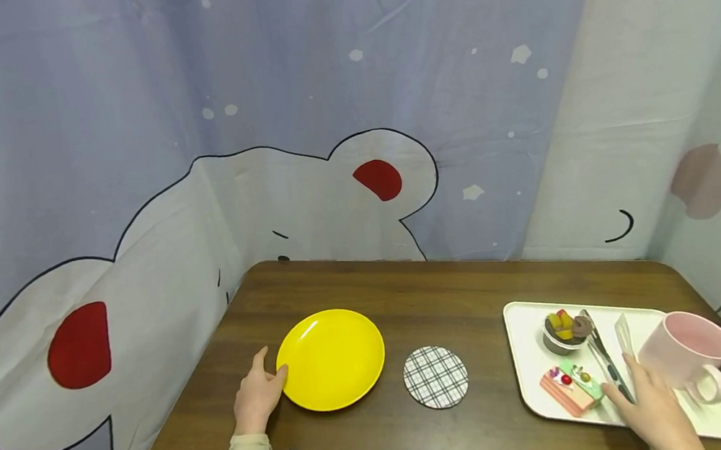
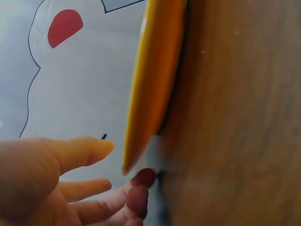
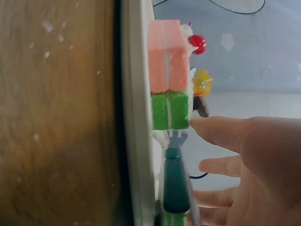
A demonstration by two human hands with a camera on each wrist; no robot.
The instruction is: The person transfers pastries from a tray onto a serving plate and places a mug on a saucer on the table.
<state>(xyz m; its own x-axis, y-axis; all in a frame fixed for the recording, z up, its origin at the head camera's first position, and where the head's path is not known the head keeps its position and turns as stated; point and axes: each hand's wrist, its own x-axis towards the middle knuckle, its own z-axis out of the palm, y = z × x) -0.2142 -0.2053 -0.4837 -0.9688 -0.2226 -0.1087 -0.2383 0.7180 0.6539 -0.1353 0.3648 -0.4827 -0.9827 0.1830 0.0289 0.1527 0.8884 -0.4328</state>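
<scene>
- Plate: plain yellow
- Coaster: white, dark checks
- Tray: off-white
- Mug: pink
- Cake slices: pink and green, white-striped
- Table: brown wood grain
- Curtain: bluish-grey and white, red patches

Backdrop: draped cloth, lilac-blue and white; outlined shapes, red patches
Table: brown, wood-grained, rounded far corners

One plate beside left hand, one coaster between; one tray, one mug, one dessert cup near right hand.
</scene>
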